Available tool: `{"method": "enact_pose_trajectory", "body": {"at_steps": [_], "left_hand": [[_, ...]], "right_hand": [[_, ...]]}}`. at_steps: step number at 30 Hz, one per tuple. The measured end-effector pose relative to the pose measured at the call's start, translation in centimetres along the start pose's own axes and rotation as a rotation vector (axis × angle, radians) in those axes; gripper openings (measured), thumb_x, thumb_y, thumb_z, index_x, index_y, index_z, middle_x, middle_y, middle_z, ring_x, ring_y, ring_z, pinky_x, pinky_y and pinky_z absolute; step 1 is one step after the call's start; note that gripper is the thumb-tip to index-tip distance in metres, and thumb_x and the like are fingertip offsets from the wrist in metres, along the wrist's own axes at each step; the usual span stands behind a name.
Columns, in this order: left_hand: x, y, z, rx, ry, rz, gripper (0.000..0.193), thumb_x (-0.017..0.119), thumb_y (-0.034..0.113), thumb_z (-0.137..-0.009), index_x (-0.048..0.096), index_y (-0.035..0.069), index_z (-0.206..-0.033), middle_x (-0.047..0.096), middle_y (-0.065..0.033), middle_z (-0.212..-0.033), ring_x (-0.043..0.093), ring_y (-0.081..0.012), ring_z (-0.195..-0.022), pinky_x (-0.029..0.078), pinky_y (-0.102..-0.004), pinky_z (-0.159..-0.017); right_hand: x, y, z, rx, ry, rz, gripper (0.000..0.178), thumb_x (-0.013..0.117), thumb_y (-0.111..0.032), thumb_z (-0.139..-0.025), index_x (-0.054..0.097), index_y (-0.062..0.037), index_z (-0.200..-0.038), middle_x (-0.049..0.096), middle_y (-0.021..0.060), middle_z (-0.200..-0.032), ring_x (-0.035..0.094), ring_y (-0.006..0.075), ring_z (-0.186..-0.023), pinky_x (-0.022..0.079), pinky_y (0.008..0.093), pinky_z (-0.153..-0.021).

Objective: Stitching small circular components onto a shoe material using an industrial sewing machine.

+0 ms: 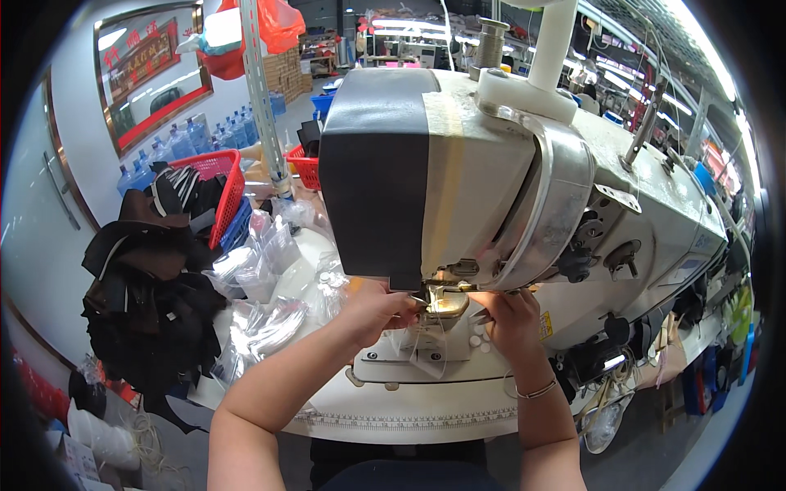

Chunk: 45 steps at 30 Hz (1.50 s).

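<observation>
A large white and dark grey industrial sewing machine (458,188) stands right in front of me. My left hand (378,313) is at the left side of its lit needle area (446,304), fingertips pinched together. Whatever lies between those fingertips is too small to make out. On the other side, my right hand (512,323) reaches up beneath the machine head, fingers bent and close to the needle area. Its fingertips are partly hidden, and I cannot make out what they hold. Thin pale thread hangs below the needle area, over the metal plate (397,360).
Clear plastic bags (262,327) lie on the white table (385,417), left of the machine. Dark cut pieces (155,286) are heaped at the far left, beside a red basket (232,196). A ruler strip (409,424) runs along the table's front edge. A thread spool (490,45) stands on top.
</observation>
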<state>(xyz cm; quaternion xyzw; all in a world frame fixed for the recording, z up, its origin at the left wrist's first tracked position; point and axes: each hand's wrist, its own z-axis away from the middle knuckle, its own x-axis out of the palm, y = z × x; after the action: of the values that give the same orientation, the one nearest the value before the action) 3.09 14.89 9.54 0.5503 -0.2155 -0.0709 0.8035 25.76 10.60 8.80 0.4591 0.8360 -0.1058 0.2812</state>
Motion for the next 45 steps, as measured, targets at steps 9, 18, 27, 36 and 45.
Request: {"method": "enact_pose_trajectory", "body": {"at_steps": [9,18,27,36,45], "left_hand": [[0.4,-0.4,0.7,-0.012,0.026,0.098,0.012,0.057,0.013,-0.080,0.058,0.002,-0.085,0.062,-0.0066,-0.081,0.059,-0.0119,-0.064,0.048,-0.0256,-0.060],[-0.5,0.5,0.2,-0.112,-0.091,0.064,0.013,0.054,0.014,-0.082,0.056,0.003,-0.087,0.060,-0.0061,-0.077,0.059,-0.0124,-0.063,0.046,-0.0226,-0.052],[0.5,-0.9,0.6,-0.009,-0.034,0.199,0.009,0.051,0.014,-0.083,0.055,0.008,-0.087,0.058,-0.0041,-0.074,0.055,-0.0103,-0.053,0.042,-0.0191,-0.044],[0.4,-1.2,1.0,-0.009,-0.031,0.252,0.009,0.051,0.014,-0.083,0.053,0.006,-0.086,0.056,-0.0046,-0.075,0.054,-0.0110,-0.056,0.043,-0.0206,-0.047],[3.0,-1.7,3.3,-0.079,0.107,0.356,0.016,0.060,0.022,-0.082,0.053,0.009,-0.086,0.055,0.0008,-0.077,0.055,-0.0115,-0.062,0.042,-0.0200,-0.049]], "right_hand": [[2.6,1.9,-0.2,0.001,0.082,-0.013,0.010,0.067,-0.007,-0.057,0.058,-0.0073,-0.061,0.055,0.0087,-0.058,0.054,0.0259,-0.050,0.040,0.0351,-0.044],[0.5,-1.1,-0.2,0.322,0.186,-0.193,0.010,0.066,-0.004,-0.059,0.059,-0.0054,-0.066,0.057,0.0081,-0.068,0.055,0.0216,-0.057,0.043,0.0328,-0.047],[-0.5,-7.4,0.2,0.044,0.013,-0.041,0.040,0.066,-0.036,-0.073,0.060,-0.0065,-0.100,0.057,0.0055,-0.102,0.055,0.0196,-0.083,0.048,0.0277,-0.068],[-1.0,-5.2,-0.2,-0.003,0.033,0.152,0.025,0.059,-0.010,-0.069,0.062,-0.0110,-0.094,0.061,-0.0009,-0.097,0.054,0.0183,-0.090,0.046,0.0275,-0.067],[1.2,-0.2,-0.4,0.139,0.009,-0.253,0.041,0.057,0.000,-0.056,0.069,-0.0204,-0.089,0.046,-0.0019,-0.050,0.044,0.0159,-0.047,0.034,0.0288,-0.051]]}}
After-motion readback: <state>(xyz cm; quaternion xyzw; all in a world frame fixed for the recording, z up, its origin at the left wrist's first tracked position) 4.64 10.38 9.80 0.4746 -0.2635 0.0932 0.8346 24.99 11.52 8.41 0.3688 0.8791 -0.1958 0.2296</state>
